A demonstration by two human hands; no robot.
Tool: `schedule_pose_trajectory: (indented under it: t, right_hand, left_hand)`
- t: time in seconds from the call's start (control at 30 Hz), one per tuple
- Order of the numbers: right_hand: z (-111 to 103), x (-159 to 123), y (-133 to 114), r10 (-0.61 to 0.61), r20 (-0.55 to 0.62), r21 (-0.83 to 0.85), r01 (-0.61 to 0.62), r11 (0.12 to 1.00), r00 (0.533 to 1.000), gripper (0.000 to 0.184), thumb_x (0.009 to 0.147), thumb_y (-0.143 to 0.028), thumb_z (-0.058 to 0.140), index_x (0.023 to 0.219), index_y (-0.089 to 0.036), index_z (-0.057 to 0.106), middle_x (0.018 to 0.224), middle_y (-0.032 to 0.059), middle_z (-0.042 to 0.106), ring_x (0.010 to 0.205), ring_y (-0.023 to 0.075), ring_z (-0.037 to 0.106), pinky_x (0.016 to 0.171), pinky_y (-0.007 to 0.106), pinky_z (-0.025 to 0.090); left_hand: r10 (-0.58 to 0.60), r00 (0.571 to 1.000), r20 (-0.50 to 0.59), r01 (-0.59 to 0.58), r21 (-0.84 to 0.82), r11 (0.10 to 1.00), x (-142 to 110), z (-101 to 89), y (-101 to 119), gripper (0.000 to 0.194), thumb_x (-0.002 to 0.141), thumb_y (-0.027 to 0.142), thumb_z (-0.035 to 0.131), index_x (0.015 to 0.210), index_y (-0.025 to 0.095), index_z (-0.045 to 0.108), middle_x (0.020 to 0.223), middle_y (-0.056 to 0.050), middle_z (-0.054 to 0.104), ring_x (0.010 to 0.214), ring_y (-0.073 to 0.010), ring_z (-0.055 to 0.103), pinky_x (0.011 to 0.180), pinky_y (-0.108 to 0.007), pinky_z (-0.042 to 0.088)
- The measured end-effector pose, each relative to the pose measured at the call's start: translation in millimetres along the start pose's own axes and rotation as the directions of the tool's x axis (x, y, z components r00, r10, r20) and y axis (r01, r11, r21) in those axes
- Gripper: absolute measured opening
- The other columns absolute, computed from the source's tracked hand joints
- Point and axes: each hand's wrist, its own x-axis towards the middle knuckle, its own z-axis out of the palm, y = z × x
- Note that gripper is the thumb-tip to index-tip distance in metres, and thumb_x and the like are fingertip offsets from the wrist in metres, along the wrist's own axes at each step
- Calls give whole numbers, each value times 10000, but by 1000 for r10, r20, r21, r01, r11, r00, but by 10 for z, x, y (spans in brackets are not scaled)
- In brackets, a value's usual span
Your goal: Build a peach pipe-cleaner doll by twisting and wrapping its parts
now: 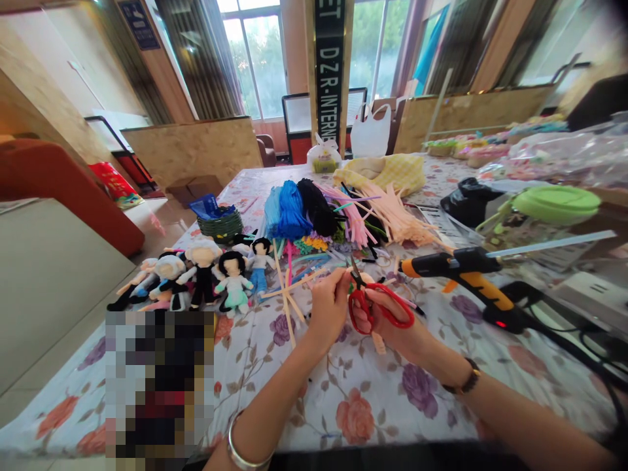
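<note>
My right hand (392, 324) grips red-handled scissors (373, 302), blades pointing up toward the left hand. My left hand (328, 302) is closed in a pinch on a small piece I cannot make out, right at the scissor tips. Both hands hover above a floral tablecloth (353, 392). Peach pipe cleaners (289, 297) lie crossed just left of the left hand.
Several small dolls (206, 275) lie at the left. Piles of coloured pipe cleaners (338, 216) fill the table's middle. An orange-and-black glue gun (461, 275) stands on the right, with a green-lidded jar (544, 216) behind it. A blurred patch covers the lower left.
</note>
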Motion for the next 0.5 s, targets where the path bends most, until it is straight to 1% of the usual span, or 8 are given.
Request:
schedule_pose_trajectory:
  t: [0.1, 0.2, 0.37, 0.5]
  right_hand:
    - [7, 1, 5, -1, -8, -6, 1, 1000, 1000, 274, 796, -400, 582, 629, -190, 525, 613, -1, 477, 560, 117, 424, 540, 268, 347]
    - [30, 2, -10, 2, -26, -22, -3, 1000, 1000, 277, 776, -433, 601, 649, -191, 556, 597, -6, 462, 550, 117, 408, 524, 266, 338]
    - [24, -3, 4, -40, -21, -83, 39, 996, 999, 306, 796, -442, 591, 642, -185, 527, 605, -10, 465, 547, 106, 416, 531, 262, 326]
    - [-4, -2, 45, -75, -14, -128, 73, 989, 997, 319, 830, -426, 555, 629, -182, 514, 579, -12, 466, 529, 103, 422, 520, 262, 317]
  left_hand:
    - [-19, 1000, -6, 19, -40, 999, -14, 5, 20, 333, 914, 328, 363, 611, 193, 393, 553, 33, 414, 553, -120, 367, 568, -252, 252]
    - [-34, 999, -4, 34, -55, 998, -18, 5, 28, 334, 916, 325, 359, 610, 193, 386, 553, 33, 411, 552, -119, 362, 570, -253, 251]
    - [-41, 999, -3, 41, -52, 998, -11, 1, 32, 327, 920, 307, 347, 615, 194, 382, 550, 35, 405, 545, -116, 354, 569, -252, 254]
    - [-48, 998, -31, 48, -15, 999, -14, 8, 48, 320, 918, 285, 355, 615, 191, 395, 552, 33, 415, 547, -115, 367, 570, -253, 250]
